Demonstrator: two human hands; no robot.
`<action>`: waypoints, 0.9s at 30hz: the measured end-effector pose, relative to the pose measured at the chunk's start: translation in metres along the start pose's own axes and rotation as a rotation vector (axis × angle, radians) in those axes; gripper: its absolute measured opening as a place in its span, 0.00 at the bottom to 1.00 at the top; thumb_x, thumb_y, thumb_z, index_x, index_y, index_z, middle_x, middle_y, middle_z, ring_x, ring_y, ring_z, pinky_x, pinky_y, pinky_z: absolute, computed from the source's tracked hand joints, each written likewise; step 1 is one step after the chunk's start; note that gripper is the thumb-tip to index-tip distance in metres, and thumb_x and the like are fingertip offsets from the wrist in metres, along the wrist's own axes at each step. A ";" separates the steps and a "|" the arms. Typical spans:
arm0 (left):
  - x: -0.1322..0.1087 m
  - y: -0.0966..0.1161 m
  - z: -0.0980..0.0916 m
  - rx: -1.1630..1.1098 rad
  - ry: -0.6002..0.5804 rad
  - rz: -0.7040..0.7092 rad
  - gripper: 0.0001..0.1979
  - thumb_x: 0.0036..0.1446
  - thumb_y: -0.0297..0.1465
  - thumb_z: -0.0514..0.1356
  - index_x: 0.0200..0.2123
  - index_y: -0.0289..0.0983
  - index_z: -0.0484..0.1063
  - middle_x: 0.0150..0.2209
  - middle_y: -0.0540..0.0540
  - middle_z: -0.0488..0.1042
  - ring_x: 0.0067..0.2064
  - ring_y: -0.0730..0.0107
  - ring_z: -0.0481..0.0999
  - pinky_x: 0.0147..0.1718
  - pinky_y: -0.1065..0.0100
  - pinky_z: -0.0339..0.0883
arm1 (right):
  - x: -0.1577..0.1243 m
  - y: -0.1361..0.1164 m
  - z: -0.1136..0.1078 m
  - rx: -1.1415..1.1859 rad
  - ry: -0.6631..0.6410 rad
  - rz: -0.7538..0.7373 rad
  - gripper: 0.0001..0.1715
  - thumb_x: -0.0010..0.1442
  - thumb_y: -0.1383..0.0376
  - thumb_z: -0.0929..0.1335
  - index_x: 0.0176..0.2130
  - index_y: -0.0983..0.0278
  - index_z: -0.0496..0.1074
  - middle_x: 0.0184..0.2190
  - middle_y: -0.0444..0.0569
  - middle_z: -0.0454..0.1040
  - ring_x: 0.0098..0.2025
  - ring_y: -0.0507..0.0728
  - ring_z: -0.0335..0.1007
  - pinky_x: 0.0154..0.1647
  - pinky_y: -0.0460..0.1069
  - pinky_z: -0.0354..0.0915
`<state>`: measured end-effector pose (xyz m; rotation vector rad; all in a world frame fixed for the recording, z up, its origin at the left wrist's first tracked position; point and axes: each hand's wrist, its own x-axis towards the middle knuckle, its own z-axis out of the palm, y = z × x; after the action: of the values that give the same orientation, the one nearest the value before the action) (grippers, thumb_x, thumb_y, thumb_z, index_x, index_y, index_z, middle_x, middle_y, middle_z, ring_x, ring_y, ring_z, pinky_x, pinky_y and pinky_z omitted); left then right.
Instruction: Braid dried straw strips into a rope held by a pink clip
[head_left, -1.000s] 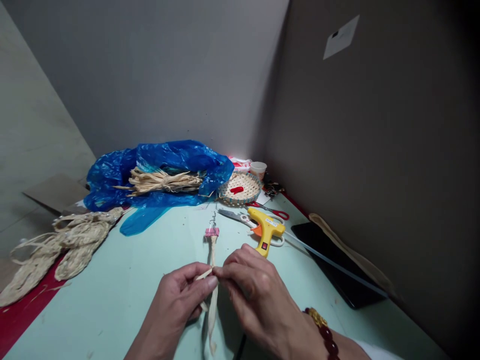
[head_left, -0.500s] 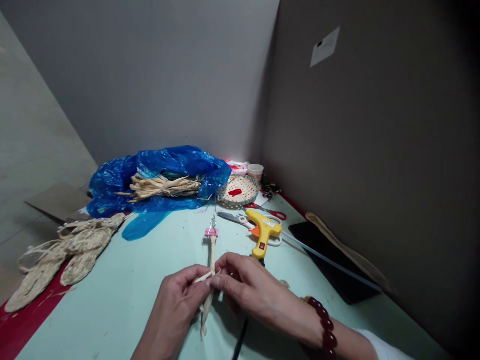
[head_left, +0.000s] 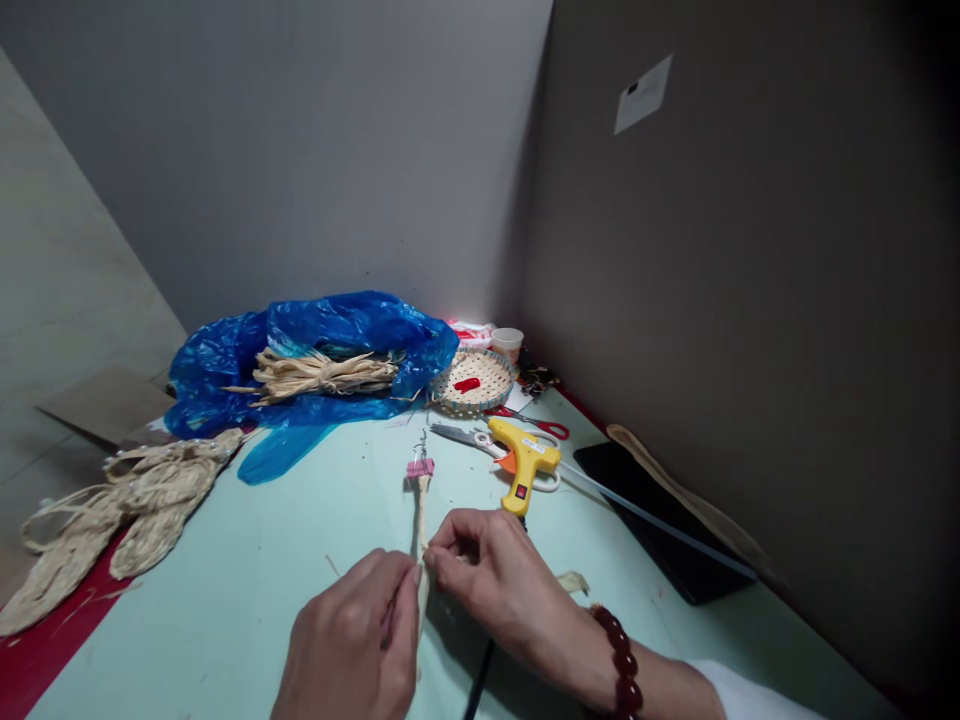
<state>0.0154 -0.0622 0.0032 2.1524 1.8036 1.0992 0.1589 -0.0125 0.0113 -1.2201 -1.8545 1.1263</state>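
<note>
Okay: left hand (head_left: 352, 650) and right hand (head_left: 487, 580) fingers pinched on straw strip (head_left: 421, 520), clip (head_left: 420, 467) at far end; glue gun (head_left: 525, 465), scissors (head_left: 469, 437) just beyond; left hand hides near end.

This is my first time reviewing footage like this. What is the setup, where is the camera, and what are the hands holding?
There is no machine here. A person works with two bare hands, and every picture comes from one camera worn on their head, looking forward and down. The left hand and the right hand, which has a beaded bracelet at the wrist, both pinch a thin straw strip. The strip's far end sits in a pink binder clip. On the pale green table lie a yellow glue gun, scissors, a small woven basket, a blue plastic bag with a straw bundle, and woven straw pieces at the left.
</note>
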 end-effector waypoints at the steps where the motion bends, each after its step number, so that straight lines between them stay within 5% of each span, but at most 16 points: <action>1: -0.003 -0.003 0.002 0.065 -0.014 0.075 0.14 0.59 0.30 0.54 0.20 0.40 0.67 0.20 0.52 0.68 0.21 0.71 0.70 0.22 0.72 0.62 | 0.000 0.000 0.001 0.001 0.010 0.000 0.10 0.54 0.68 0.65 0.25 0.68 0.73 0.20 0.43 0.67 0.25 0.49 0.59 0.26 0.43 0.53; 7: -0.018 -0.019 0.016 0.273 -0.102 0.447 0.09 0.59 0.22 0.52 0.32 0.39 0.68 0.22 0.50 0.71 0.21 0.70 0.74 0.19 0.71 0.65 | 0.001 0.004 0.002 0.279 -0.096 0.088 0.10 0.52 0.68 0.66 0.24 0.70 0.76 0.20 0.44 0.67 0.24 0.49 0.57 0.25 0.44 0.53; 13: -0.022 -0.023 0.027 0.463 -0.169 0.509 0.15 0.52 0.19 0.50 0.41 0.35 0.69 0.28 0.46 0.76 0.22 0.64 0.77 0.19 0.67 0.68 | 0.003 0.006 0.000 0.556 -0.171 0.192 0.09 0.48 0.67 0.69 0.27 0.71 0.79 0.23 0.47 0.72 0.26 0.50 0.61 0.29 0.45 0.57; 17: -0.018 -0.017 0.018 0.369 -0.209 0.468 0.11 0.55 0.21 0.51 0.35 0.38 0.71 0.26 0.47 0.75 0.24 0.65 0.76 0.21 0.68 0.67 | 0.002 0.006 0.000 0.539 -0.157 0.205 0.08 0.47 0.66 0.70 0.27 0.71 0.78 0.21 0.46 0.72 0.24 0.49 0.60 0.28 0.44 0.56; 19: -0.011 -0.012 0.007 0.223 -0.159 0.361 0.09 0.59 0.27 0.51 0.32 0.39 0.71 0.27 0.46 0.74 0.28 0.65 0.76 0.25 0.68 0.66 | 0.001 0.005 -0.001 0.519 -0.155 0.176 0.09 0.49 0.65 0.70 0.27 0.71 0.78 0.22 0.47 0.73 0.24 0.49 0.60 0.27 0.44 0.56; 22: 0.004 -0.008 -0.006 -0.052 -0.148 -0.051 0.12 0.62 0.33 0.50 0.28 0.39 0.68 0.28 0.47 0.71 0.30 0.67 0.73 0.31 0.68 0.64 | -0.002 0.003 -0.003 0.452 -0.140 0.115 0.12 0.52 0.64 0.69 0.27 0.71 0.78 0.24 0.49 0.75 0.26 0.50 0.62 0.30 0.45 0.58; 24: 0.014 -0.010 -0.008 -0.378 -0.323 -0.330 0.10 0.59 0.38 0.54 0.32 0.39 0.68 0.29 0.48 0.73 0.27 0.71 0.70 0.26 0.71 0.63 | -0.002 0.002 -0.003 0.404 -0.135 0.086 0.13 0.54 0.64 0.68 0.28 0.71 0.78 0.25 0.49 0.75 0.27 0.51 0.64 0.31 0.45 0.59; 27: 0.022 -0.016 -0.001 -0.813 -0.624 -0.589 0.14 0.55 0.44 0.57 0.32 0.37 0.66 0.21 0.54 0.67 0.15 0.81 0.51 0.14 0.75 0.44 | -0.003 0.004 -0.003 0.321 -0.132 0.048 0.13 0.56 0.66 0.66 0.29 0.70 0.78 0.25 0.49 0.75 0.28 0.53 0.67 0.30 0.45 0.60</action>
<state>0.0022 -0.0382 0.0053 1.1782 1.2399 0.7040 0.1642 -0.0134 0.0089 -1.0303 -1.6623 1.4966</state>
